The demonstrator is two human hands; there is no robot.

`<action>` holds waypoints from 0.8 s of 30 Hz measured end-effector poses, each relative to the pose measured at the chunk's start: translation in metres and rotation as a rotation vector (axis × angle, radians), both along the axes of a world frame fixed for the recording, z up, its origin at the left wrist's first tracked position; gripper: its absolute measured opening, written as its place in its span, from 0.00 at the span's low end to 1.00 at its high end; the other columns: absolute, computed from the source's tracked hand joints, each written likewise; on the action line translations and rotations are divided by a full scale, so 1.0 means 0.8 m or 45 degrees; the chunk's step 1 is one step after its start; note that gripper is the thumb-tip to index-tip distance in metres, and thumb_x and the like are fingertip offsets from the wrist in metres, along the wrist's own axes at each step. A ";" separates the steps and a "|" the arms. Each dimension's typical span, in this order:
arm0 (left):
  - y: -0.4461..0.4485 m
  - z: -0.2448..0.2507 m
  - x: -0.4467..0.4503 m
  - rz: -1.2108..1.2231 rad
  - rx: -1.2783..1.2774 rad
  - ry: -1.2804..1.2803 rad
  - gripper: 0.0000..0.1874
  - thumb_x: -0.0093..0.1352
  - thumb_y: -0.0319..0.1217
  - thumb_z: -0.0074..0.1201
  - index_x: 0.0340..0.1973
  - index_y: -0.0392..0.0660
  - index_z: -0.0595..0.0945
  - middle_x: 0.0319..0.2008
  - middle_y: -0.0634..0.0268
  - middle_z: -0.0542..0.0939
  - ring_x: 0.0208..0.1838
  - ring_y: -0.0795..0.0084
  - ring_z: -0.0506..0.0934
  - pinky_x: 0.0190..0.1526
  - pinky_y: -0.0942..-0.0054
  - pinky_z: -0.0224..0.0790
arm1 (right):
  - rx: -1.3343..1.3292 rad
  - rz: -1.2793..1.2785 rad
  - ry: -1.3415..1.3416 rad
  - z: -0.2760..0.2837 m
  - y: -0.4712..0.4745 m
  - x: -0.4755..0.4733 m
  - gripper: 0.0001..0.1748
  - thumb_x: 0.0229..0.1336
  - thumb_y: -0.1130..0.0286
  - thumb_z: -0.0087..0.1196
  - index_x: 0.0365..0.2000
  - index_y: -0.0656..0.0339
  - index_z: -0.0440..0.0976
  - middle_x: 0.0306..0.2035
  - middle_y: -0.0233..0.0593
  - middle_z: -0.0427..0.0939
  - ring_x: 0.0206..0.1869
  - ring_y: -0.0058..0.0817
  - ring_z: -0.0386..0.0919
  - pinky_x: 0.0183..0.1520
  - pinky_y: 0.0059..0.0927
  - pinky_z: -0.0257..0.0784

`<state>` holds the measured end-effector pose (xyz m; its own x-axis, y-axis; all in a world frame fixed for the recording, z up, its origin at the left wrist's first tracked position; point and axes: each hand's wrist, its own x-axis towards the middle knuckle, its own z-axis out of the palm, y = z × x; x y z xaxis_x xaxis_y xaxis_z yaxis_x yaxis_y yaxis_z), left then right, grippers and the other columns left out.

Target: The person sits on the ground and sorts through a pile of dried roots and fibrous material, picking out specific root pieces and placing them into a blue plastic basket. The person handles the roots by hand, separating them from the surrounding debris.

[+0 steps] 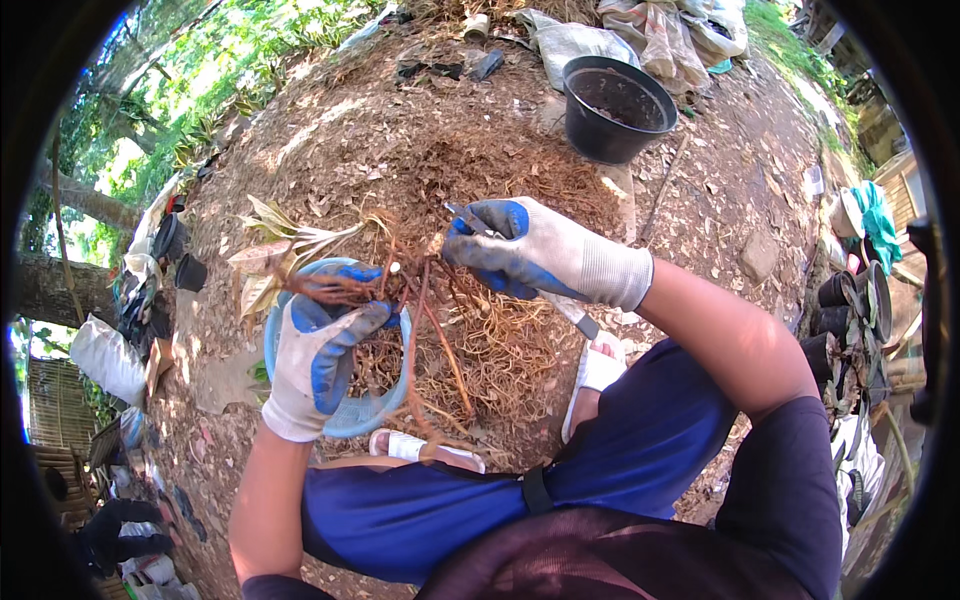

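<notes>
My left hand, in a white knit glove with blue coating, is closed around the root crown of an uprooted plant. Long reddish-brown roots hang from it, and pale leaves stick out to the left. My right hand, gloved alike, pinches a thin grey tool beside the plant's stem; fingers hide much of it, so its kind is unclear. Below my left hand stands a light blue plastic basket with roots inside. A heap of loose, stringy roots lies on the ground between my feet.
A black plastic pot holding some soil stands ahead to the right, near pale sacks. A light-coloured handle with a grey end shows below my right hand. More black pots line the right side. A stone lies nearby.
</notes>
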<state>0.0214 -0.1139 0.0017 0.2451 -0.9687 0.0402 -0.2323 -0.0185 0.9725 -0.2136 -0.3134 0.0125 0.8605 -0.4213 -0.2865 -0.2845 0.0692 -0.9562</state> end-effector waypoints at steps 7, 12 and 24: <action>0.016 -0.020 0.011 0.050 -0.251 -0.108 0.24 0.76 0.33 0.65 0.63 0.32 0.79 0.56 0.49 0.87 0.58 0.61 0.87 0.59 0.63 0.84 | 0.761 -0.172 0.218 -0.041 -0.021 0.005 0.14 0.77 0.60 0.53 0.47 0.61 0.77 0.29 0.38 0.81 0.23 0.21 0.78 0.20 0.26 0.75; 0.028 -0.034 0.024 0.120 -0.255 -0.307 0.29 0.78 0.36 0.61 0.70 0.35 0.74 0.66 0.49 0.80 0.66 0.58 0.83 0.66 0.57 0.80 | 0.081 -0.220 0.062 -0.038 -0.014 0.003 0.22 0.82 0.50 0.50 0.54 0.59 0.78 0.33 0.35 0.81 0.29 0.19 0.79 0.30 0.23 0.76; 0.009 0.003 0.006 0.265 -0.700 -0.829 0.16 0.62 0.19 0.73 0.45 0.39 0.87 0.54 0.46 0.86 0.57 0.50 0.87 0.56 0.56 0.83 | -0.170 0.091 -0.138 0.015 0.022 -0.009 0.36 0.85 0.41 0.36 0.47 0.64 0.83 0.28 0.34 0.82 0.25 0.18 0.73 0.33 0.29 0.73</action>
